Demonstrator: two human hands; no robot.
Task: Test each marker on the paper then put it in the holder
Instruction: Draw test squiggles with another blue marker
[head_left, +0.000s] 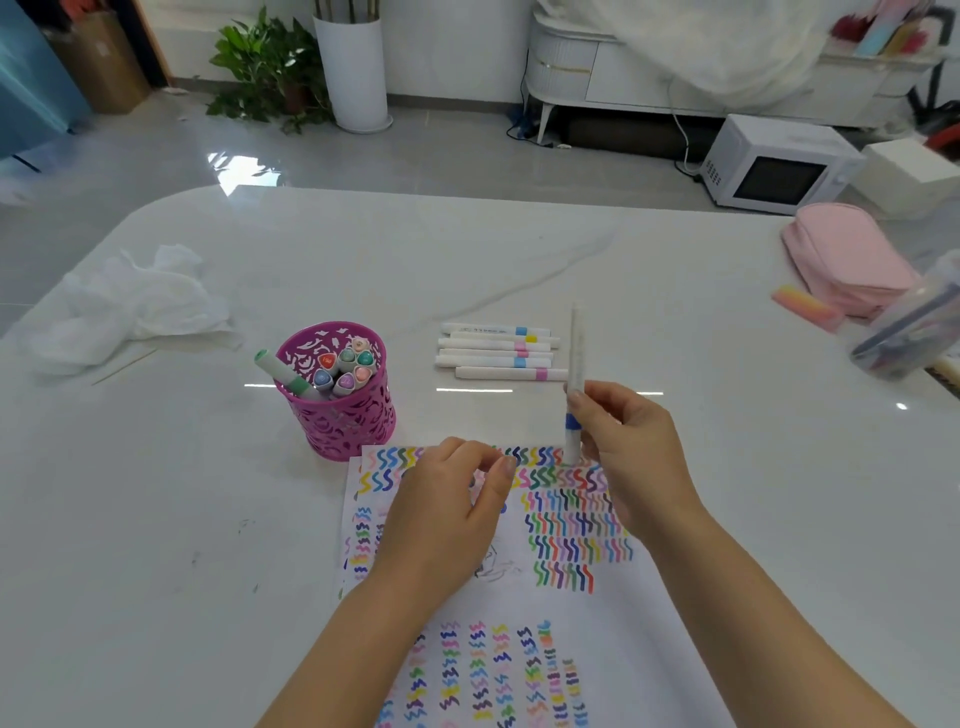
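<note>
Step in hand: testing one marker. My right grip (628, 441) pinches the marker (574, 364) between thumb and fingers at its blue band. The barrel stands nearly upright, lower end down over the far edge of the paper (519, 603). That end is blurred; I cannot tell whether it touches the sheet or whether a cap sits on it. My left grip (447, 499) rests on the paper just left of the marker, fingers curled and thumb close to the fingertips. I cannot tell whether it pinches a cap or nothing.

The paper lies near me on the counter (208, 493), covered in rows of coloured squiggles, with bare white patches near its middle. The holder (343, 421), a pink perforated cup, stands just beyond the paper's far left corner. It holds several capped markers (345, 366), and one green-banded marker (283, 371) leans out over its left rim. A row of white markers (498, 353) lies flat on the counter beyond the paper, right of the holder; I judge these not yet tested.

Next move, as I judge it:
1. Set the tip on a bare patch and draw one short squiggle, with the left grip pressing the sheet flat.
2. Cap the marker.
3. Carry it left to the holder and lower it end-first into a gap among the caps. The cup is crowded, so the entry needs care.
</note>
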